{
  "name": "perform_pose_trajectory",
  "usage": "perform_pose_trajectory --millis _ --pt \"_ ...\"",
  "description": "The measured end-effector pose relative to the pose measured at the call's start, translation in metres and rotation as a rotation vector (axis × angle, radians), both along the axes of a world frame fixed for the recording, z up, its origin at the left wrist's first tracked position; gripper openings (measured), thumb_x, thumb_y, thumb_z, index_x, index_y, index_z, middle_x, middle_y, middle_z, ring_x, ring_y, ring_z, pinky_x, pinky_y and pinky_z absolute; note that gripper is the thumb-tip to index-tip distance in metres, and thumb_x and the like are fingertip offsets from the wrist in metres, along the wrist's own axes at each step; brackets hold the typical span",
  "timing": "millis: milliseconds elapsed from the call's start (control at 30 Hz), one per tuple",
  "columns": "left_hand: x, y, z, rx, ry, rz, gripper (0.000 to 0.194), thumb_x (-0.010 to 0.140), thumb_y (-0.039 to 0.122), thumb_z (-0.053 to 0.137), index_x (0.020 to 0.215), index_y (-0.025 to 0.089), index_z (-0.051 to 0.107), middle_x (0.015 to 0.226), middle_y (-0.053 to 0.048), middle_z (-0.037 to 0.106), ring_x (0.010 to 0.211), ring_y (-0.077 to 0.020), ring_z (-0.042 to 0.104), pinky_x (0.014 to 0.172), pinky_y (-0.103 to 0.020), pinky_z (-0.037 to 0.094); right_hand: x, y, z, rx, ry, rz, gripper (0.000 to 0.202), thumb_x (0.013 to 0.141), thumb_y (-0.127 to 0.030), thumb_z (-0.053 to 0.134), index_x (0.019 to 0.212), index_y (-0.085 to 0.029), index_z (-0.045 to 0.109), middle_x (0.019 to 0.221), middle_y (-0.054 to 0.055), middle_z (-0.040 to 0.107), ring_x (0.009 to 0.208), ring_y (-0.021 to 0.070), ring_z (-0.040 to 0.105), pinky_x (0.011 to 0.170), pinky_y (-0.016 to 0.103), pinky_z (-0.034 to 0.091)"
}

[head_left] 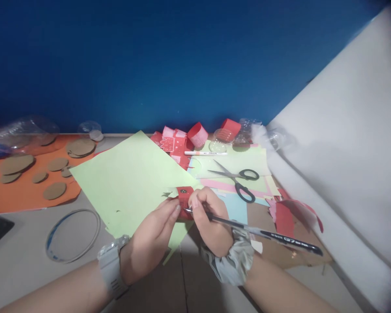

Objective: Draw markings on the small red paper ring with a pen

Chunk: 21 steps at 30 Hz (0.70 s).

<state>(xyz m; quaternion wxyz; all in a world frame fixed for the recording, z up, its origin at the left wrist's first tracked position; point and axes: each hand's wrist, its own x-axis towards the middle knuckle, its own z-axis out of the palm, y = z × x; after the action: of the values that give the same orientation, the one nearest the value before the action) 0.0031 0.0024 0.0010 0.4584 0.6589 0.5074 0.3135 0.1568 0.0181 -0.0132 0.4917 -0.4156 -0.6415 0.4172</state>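
Observation:
Between my hands is a small red paper roll (184,191) with a dark drawn mark and a fringed pale green strip (171,192) at its left side. My left hand (154,232) is closed on the roll from the left, a pale watch on its wrist. My right hand (213,221) is closed round a black gel pen (273,237), whose tip meets the red paper. Fingers of the right hand also rest against the roll's right edge. A large light green sheet (127,182) lies just behind and under the hands.
Black-handled scissors (239,176) lie open on coloured papers at right, near a white marker (205,153). Red paper rolls (198,134) and clear plastic cups (220,140) stand by the blue wall. Cardboard discs (54,190) rest on orange paper (29,202); a ring (73,235) lies at left.

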Motion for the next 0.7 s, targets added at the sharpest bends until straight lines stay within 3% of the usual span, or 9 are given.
perform_pose_trajectory --millis 233,433,567,700 --pt "0.000 0.000 -0.001 0.022 -0.006 -0.002 0.034 0.102 0.027 0.038 0.120 0.021 0.065 0.128 -0.004 0.069 0.114 -0.0199 0.064 0.105 -0.030 0.047 0.001 0.000 -0.001 0.001 -0.009 -0.010 0.022 0.097 -0.021 0.044 0.075 -0.022 0.042 0.071 -0.003 0.047 0.060 0.0115 0.041 0.056 0.026 0.034" --pt "0.000 -0.005 -0.007 -0.081 0.050 0.058 0.036 0.100 0.033 0.039 0.118 0.019 0.067 0.132 -0.008 0.067 0.126 -0.0252 0.058 0.115 -0.041 0.040 0.003 0.001 -0.002 -0.001 -0.055 0.005 0.023 0.096 -0.023 0.045 0.073 -0.022 0.041 0.068 -0.003 0.045 0.058 0.0115 0.040 0.054 0.026 0.033" --pt "0.000 -0.009 -0.013 -0.083 0.039 0.171 0.035 0.096 0.033 0.046 0.123 0.020 0.064 0.137 -0.008 0.064 0.130 -0.0274 0.056 0.116 -0.045 0.039 0.003 0.001 0.000 0.018 -0.059 -0.003 0.022 0.096 -0.023 0.044 0.074 -0.022 0.042 0.070 -0.003 0.047 0.059 0.0115 0.041 0.055 0.026 0.034" --pt "0.001 -0.007 -0.008 -0.097 0.023 0.085 0.035 0.098 0.033 0.042 0.120 0.019 0.065 0.135 -0.008 0.065 0.129 -0.0268 0.056 0.116 -0.044 0.038 0.004 0.001 0.002 0.042 -0.106 0.029 0.024 0.095 -0.021 0.046 0.072 -0.022 0.040 0.067 -0.004 0.045 0.058 0.0115 0.039 0.054 0.026 0.033"
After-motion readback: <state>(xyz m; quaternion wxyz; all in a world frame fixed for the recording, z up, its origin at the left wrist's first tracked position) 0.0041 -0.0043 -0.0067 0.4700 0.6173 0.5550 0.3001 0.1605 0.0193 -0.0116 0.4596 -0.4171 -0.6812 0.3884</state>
